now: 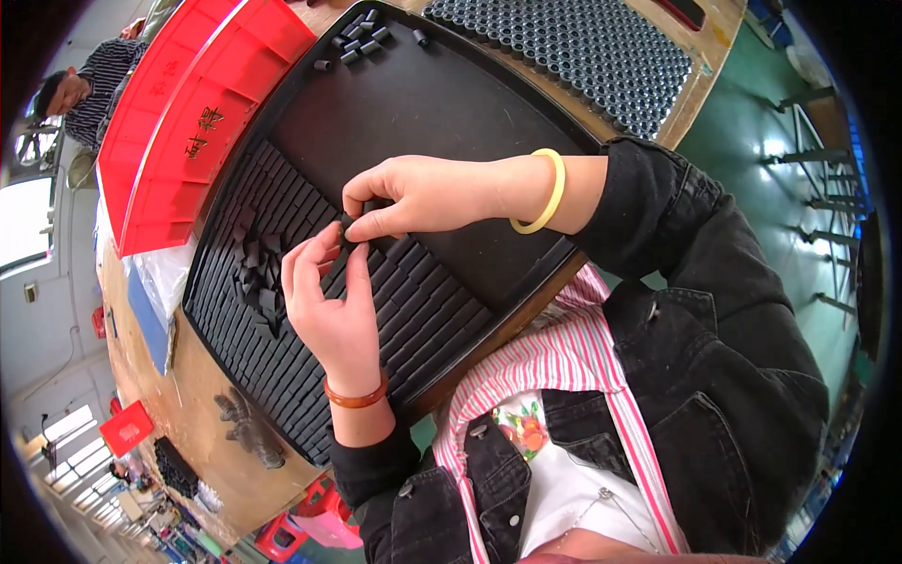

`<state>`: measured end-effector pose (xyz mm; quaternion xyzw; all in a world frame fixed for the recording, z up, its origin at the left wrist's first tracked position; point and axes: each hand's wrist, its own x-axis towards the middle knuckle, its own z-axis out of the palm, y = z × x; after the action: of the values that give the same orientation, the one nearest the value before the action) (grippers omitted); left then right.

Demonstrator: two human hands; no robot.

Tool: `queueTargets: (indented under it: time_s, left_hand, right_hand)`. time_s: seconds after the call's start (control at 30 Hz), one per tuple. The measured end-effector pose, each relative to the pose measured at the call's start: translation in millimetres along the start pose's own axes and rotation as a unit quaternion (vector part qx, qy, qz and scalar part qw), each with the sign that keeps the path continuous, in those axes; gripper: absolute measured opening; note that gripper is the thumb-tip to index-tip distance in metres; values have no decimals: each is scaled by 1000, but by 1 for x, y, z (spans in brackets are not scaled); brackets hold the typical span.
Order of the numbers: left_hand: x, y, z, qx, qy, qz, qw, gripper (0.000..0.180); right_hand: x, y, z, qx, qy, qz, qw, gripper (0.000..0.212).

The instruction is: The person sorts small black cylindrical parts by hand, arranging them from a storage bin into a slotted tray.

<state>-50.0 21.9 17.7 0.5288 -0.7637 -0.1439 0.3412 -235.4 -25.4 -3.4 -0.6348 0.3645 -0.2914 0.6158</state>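
Over the middle of a large black tray point(451, 103), my two hands meet at a small dark piece point(349, 230), mostly hidden by fingertips. Thumb and bent forefinger of my right hand point(427, 193) pinch it from the right. From below, the fingers and thumb of my left hand point(329, 315) close on its other side. Beneath them, small black blocks point(423, 301) lie side by side in tight rows. A jumbled heap of loose black blocks point(263, 273) rests on these rows, left of my left hand. Several short black cylinders point(362, 38) are scattered in the tray's far corner.
A red plastic bin point(188, 122) stands along the tray's left side. Beyond the tray, a dense array of dark round parts point(573, 56) covers the table's far end. A dark glove point(246, 428) lies on the wooden table point(202, 423). Another person point(89, 89) is at far left.
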Motion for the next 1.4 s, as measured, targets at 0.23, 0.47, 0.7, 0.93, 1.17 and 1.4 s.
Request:
queueTargets:
  time_s: [0.23, 0.47, 0.7, 0.93, 1.17, 1.4]
  left_hand:
    - [-1, -4, 1, 51, 24, 44, 997, 30]
    - [-2, -11, 1, -46, 3, -8, 999, 20]
    - [-6, -11, 6, -147, -24, -113, 982, 15]
    - [-9, -12, 12, -237, -41, -166, 957, 17]
    - [-8, -5, 10, -284, -37, -186, 940, 21]
    - [-7, -11, 14, -195, -24, -129, 972, 19]
  right_hand:
    - [1, 2, 0, -60, -2, -33, 998, 26]
    - [-1, -2, 1, 181, 56, 41, 981, 24]
    - [2, 6, 3, -65, 67, -136, 986, 27]
    - [2, 3, 4, -115, 146, -126, 974, 23]
    - [-1, 1, 4, -85, 136, -114, 980, 25]
    - [-1, 5, 2, -143, 127, -139, 972, 23]
